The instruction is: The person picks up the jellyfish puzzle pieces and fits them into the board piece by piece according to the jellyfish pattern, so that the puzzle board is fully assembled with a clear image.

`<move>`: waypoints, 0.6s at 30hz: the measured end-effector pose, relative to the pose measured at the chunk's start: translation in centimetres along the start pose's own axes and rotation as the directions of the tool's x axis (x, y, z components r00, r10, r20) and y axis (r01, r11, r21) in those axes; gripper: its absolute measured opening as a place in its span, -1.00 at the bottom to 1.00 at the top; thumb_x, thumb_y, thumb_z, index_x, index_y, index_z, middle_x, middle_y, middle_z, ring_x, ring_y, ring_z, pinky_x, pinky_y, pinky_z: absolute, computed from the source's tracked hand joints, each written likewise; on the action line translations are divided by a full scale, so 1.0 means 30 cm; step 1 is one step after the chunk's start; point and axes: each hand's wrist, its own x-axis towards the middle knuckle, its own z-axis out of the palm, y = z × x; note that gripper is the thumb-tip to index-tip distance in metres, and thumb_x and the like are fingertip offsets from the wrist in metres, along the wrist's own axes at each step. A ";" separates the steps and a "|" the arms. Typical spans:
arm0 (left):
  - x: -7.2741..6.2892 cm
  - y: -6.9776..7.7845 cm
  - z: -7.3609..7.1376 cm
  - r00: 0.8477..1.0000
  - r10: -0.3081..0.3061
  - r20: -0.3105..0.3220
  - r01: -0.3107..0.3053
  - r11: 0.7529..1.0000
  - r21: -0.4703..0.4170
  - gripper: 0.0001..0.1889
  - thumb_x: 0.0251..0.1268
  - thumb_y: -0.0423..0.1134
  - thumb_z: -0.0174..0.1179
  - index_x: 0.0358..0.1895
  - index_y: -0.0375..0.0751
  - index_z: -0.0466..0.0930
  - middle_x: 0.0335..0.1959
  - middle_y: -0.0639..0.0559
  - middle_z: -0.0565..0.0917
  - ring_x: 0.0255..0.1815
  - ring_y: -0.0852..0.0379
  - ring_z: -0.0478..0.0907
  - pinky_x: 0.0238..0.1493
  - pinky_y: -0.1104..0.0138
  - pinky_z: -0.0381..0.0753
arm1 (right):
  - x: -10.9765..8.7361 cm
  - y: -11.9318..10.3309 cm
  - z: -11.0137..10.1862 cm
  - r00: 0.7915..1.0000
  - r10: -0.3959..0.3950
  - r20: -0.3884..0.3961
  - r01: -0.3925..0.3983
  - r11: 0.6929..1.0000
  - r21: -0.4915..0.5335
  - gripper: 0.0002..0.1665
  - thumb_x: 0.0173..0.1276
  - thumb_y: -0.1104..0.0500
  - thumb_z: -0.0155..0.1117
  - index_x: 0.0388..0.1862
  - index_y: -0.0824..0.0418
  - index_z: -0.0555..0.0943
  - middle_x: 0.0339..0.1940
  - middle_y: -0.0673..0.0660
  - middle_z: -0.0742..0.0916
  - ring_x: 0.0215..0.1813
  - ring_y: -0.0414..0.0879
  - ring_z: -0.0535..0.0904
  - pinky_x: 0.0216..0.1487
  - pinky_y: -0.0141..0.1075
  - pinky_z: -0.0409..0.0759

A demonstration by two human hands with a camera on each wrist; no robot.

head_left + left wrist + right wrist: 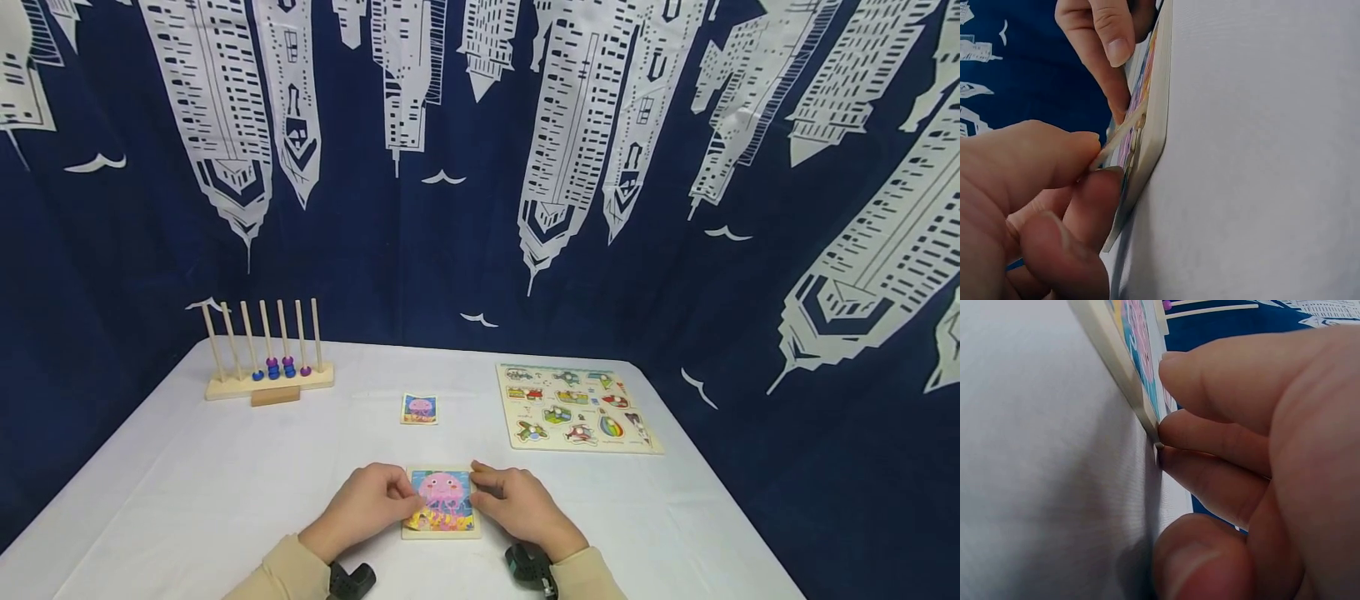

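Observation:
A square wooden jigsaw puzzle board with a pink jellyfish picture lies in front of me. At its left side my left hand pinches a thin puzzle piece between thumb and finger. The piece tilts up from the picture, its inner edge right at the other pieces. My right hand has its fingertips against the board's right edge and far right corner. In the right wrist view, two fingers touch that corner, with the thumb close above the picture.
Behind the board lies a small jellyfish picture card. A wooden bead counter with several pegs stands at the back left, a wooden block before it. A vehicle peg puzzle lies at the back right of the white table.

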 end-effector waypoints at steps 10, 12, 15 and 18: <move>-0.017 0.008 0.010 0.999 0.045 -0.001 -0.044 0.989 0.140 -0.77 0.25 -0.02 0.44 -0.49 0.15 0.59 -0.64 0.34 0.54 -0.60 0.32 0.42 -0.53 0.39 0.36 | 0.000 -0.004 -0.005 1.000 -0.002 0.005 0.002 1.000 -0.007 -0.51 0.45 -0.03 0.34 0.26 0.17 0.68 0.40 0.01 0.63 0.45 0.08 0.52 0.43 0.16 0.39; -0.017 0.006 0.012 0.999 0.051 -0.001 -0.050 0.986 0.159 -0.77 0.26 -0.02 0.43 -0.49 0.16 0.58 -0.64 0.36 0.53 -0.60 0.33 0.41 -0.54 0.39 0.35 | 0.000 -0.004 -0.006 1.000 -0.002 0.006 0.002 1.000 -0.014 -0.51 0.44 -0.02 0.34 0.26 0.17 0.68 0.40 0.00 0.63 0.45 0.07 0.52 0.43 0.16 0.39; -0.016 0.004 0.017 0.998 0.055 0.007 -0.056 0.982 0.179 -0.77 0.28 -0.01 0.41 -0.48 0.16 0.57 -0.64 0.36 0.52 -0.62 0.34 0.40 -0.55 0.40 0.35 | 0.001 -0.003 -0.005 1.000 -0.003 0.007 0.003 1.000 -0.019 -0.52 0.43 0.01 0.37 0.25 0.17 0.69 0.39 0.00 0.63 0.44 0.06 0.52 0.43 0.13 0.41; -0.014 0.003 0.018 0.998 0.061 0.012 -0.062 0.980 0.191 -0.77 0.28 -0.01 0.41 -0.48 0.15 0.58 -0.63 0.36 0.52 -0.62 0.34 0.40 -0.56 0.40 0.35 | 0.002 -0.003 -0.003 1.000 -0.005 0.004 0.005 1.000 -0.023 -0.52 0.41 0.03 0.39 0.24 0.18 0.69 0.39 0.00 0.64 0.44 0.06 0.53 0.42 0.12 0.42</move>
